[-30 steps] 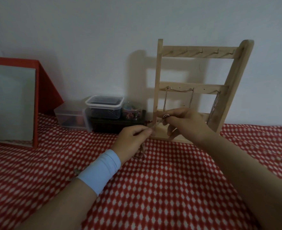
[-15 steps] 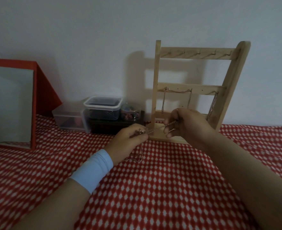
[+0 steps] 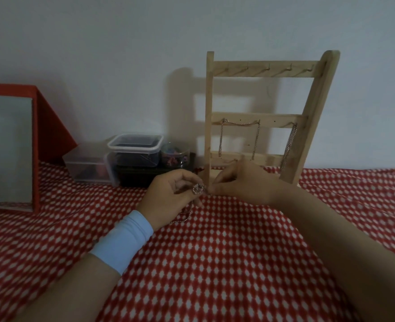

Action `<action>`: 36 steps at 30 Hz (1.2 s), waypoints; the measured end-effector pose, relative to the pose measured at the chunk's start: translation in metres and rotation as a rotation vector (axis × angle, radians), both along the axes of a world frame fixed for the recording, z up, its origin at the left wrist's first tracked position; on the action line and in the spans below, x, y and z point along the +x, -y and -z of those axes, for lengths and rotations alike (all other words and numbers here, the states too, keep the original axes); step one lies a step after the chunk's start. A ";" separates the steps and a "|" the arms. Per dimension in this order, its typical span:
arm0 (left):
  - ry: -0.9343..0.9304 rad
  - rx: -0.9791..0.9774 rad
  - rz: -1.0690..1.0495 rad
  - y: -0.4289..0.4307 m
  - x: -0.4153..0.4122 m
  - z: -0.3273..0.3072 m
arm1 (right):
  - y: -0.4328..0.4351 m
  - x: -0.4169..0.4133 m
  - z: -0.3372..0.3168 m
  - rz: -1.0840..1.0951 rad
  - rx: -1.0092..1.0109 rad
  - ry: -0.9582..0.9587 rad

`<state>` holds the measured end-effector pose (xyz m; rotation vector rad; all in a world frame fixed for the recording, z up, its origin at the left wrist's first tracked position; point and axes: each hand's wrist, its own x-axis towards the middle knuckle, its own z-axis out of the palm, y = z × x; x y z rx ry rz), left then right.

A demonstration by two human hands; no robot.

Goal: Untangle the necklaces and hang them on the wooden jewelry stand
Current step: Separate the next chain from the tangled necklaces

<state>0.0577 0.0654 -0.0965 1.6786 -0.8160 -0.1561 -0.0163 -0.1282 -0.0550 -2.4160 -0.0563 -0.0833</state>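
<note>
Head view. A red cloth [image 3: 215, 263] with white diamonds covers the whole surface up to the wall [image 3: 122, 43].

- **Left edge:** a red-framed mirror [image 3: 6, 147] stands propped.
- **Back edge, left of centre:** a clear box [image 3: 85, 169], a lidded tub [image 3: 135, 145] and a jar [image 3: 175, 156] of small coloured pieces; the tub and jar sit on a dark tray [image 3: 140, 177].
- **Centre:** the left hand [image 3: 168, 196], with a pale blue wristband [image 3: 124, 240], has its fingers curled and pinches the necklace [image 3: 197, 189] at its ring-shaped pendant. A loop of the same necklace hangs below the hand onto the cloth.
- **Just right of the pendant:** the right hand [image 3: 243, 184] has its fingertips drawn together and pinches the necklace beside the left hand's fingers. The two hands almost touch.
- **Back edge, right of centre:** the stand [image 3: 308, 126] leans towards the wall, directly behind the hands. A chain [image 3: 239, 124] is draped across two hooks of its middle rail, and a second chain [image 3: 289, 145] hangs from a hook at the rail's right end. The top rail's hooks are bare.
</note>
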 end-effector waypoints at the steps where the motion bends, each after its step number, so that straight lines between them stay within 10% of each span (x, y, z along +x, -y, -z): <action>1: 0.026 0.005 -0.028 0.000 0.000 0.001 | 0.001 0.000 0.000 -0.015 -0.017 -0.019; 6: 0.232 0.000 -0.095 0.000 -0.003 0.005 | 0.004 -0.002 0.000 -0.063 0.022 -0.118; 13: 0.623 -0.032 -0.122 0.000 0.000 0.002 | -0.008 0.000 0.020 -0.123 0.836 -0.229; 36: 0.074 0.081 -0.082 0.001 -0.006 0.007 | -0.014 0.002 0.023 -0.038 -0.010 0.188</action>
